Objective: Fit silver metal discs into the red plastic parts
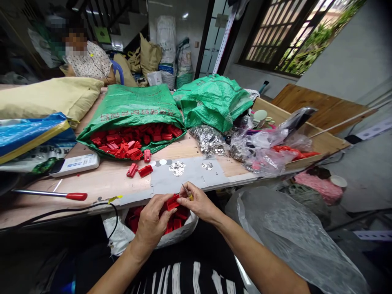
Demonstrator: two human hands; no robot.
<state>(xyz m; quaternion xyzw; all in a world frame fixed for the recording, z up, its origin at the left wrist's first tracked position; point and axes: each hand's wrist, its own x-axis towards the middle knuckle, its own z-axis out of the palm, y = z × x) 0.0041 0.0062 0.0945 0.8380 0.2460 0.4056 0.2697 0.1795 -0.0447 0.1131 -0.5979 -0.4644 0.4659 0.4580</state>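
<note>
My left hand is closed around a small red plastic part, held just off the table's front edge. In my right hand is a thin pointed tool with a yellow handle, its metal tip pointing up and left. The right fingertips also touch the end of the red part. Below both hands sits a white sack with many similar red parts in it. Ahead on a grey sheet lie a pile of small shiny metal pieces and a smaller pile.
A green woven sack spills red parts; a few loose ones lie before it. Left are a white device and a red-handled lever. Bagged metal pieces and a wooden tray stand right. A person sits opposite.
</note>
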